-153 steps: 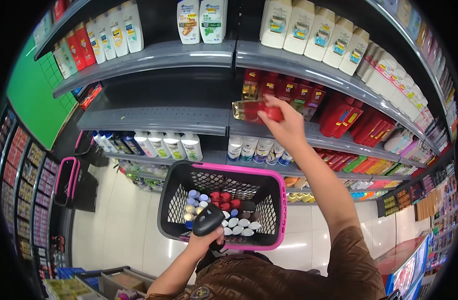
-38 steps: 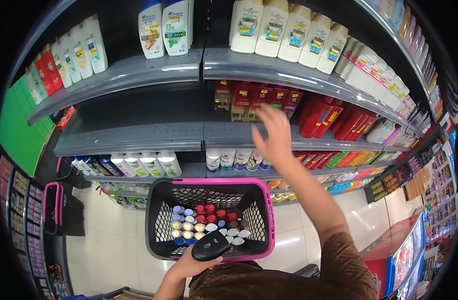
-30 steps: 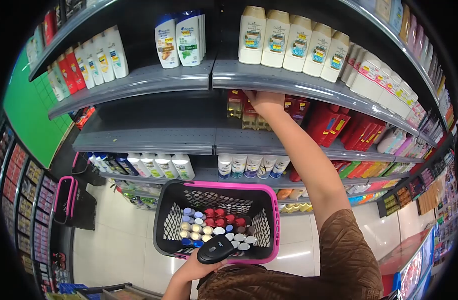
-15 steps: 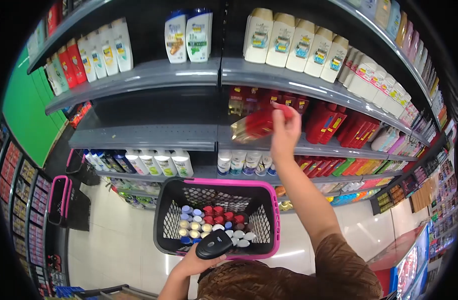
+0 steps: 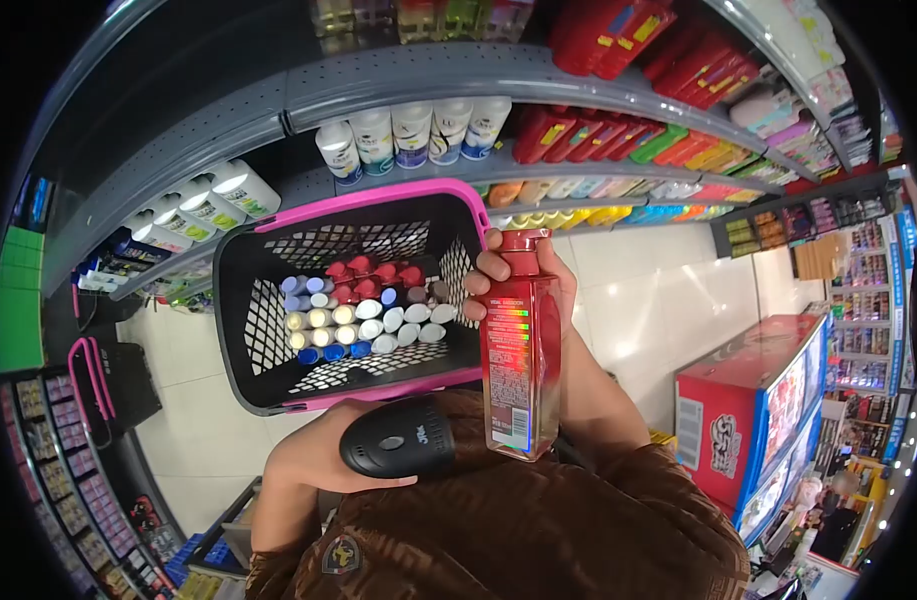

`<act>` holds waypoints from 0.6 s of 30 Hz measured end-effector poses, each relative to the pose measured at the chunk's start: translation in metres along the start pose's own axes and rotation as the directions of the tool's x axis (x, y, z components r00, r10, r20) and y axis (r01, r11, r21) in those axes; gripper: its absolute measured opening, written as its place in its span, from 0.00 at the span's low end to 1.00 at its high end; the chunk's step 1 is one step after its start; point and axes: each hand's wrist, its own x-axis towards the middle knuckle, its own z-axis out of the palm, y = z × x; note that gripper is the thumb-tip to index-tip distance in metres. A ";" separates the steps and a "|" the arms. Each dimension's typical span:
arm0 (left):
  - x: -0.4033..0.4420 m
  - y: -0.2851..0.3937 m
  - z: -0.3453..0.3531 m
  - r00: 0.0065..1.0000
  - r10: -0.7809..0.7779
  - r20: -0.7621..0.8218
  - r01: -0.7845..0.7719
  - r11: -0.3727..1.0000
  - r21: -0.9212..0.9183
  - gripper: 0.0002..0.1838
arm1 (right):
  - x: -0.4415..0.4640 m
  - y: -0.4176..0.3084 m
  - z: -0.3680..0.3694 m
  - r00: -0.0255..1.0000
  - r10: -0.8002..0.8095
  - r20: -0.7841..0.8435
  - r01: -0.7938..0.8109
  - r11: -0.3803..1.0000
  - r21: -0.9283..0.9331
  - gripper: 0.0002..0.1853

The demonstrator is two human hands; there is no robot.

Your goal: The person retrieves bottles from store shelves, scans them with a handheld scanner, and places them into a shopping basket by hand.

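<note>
My right hand [image 5: 560,275] grips a red, clear-bottomed bottle [image 5: 521,365] around its neck, just under the red cap. The bottle hangs upright close to my chest, and its printed back label with a barcode faces me. In my left hand [image 5: 313,448] is a black barcode scanner [image 5: 398,438], its head pointing right toward the lower part of the bottle. Between me and the shelf is a black basket [image 5: 246,385] with a pink rim. Many upright bottles fill part of it, with blue, cream, white and red caps [image 5: 373,278].
Shelves [image 5: 378,75] curve across the top, carrying white bottles [image 5: 410,135] and red bottles [image 5: 568,135]. A red chest freezer [image 5: 723,400] stands on the right. At left are a dark bin-like basket with a pink handle [image 5: 90,385] and packed racks [image 5: 73,440].
My right hand has brought the red bottle from the shelf down in front of my chest and turned its label toward me. The scanner is closer to my body. My view has tilted down.
</note>
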 end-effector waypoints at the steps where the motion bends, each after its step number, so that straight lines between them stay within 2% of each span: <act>1: 0.007 0.002 0.001 1.000 -0.024 0.011 0.024 1.000 0.000 0.17 | -0.003 0.000 -0.004 1.000 0.013 0.001 -0.013 1.000 0.007 0.27; 4: 0.026 0.008 0.007 0.997 -0.023 0.072 0.020 0.999 0.048 0.15 | -0.011 -0.002 -0.012 1.000 0.020 -0.012 -0.020 0.999 0.035 0.27; 7: 0.037 -0.001 0.016 1.000 -0.023 0.013 0.022 0.997 0.077 0.15 | -0.006 -0.011 -0.018 0.999 0.039 -0.019 -0.039 0.998 0.044 0.27; 10: 0.045 0.002 0.014 0.997 -0.048 0.062 0.040 0.991 0.125 0.16 | -0.003 -0.015 -0.021 0.998 0.064 -0.006 -0.064 0.998 0.026 0.27; 12: 0.042 0.010 0.012 0.996 -0.075 0.051 0.068 0.988 0.139 0.16 | -0.003 -0.025 -0.014 0.992 -0.019 -0.128 0.017 1.000 -0.020 0.28; 13: 0.039 0.014 0.012 0.996 -0.088 0.030 0.084 0.991 0.100 0.16 | -0.004 -0.035 -0.013 0.982 -0.068 -0.175 0.044 0.989 -0.142 0.29; 15: 0.029 0.013 0.010 0.995 -0.100 -0.014 0.100 0.993 0.055 0.17 | -0.004 -0.058 -0.011 0.979 -0.078 -0.187 0.010 0.940 -0.342 0.25; 16: 0.020 0.008 0.009 0.990 -0.127 -0.053 0.129 0.991 0.027 0.18 | -0.005 -0.068 -0.014 0.981 -0.057 -0.183 -0.009 0.941 -0.337 0.25; 18: 0.007 0.004 0.009 0.973 -0.175 -0.153 0.174 0.985 -0.024 0.21 | 0.000 -0.076 -0.024 0.911 -0.313 -0.268 0.024 0.690 -0.724 0.20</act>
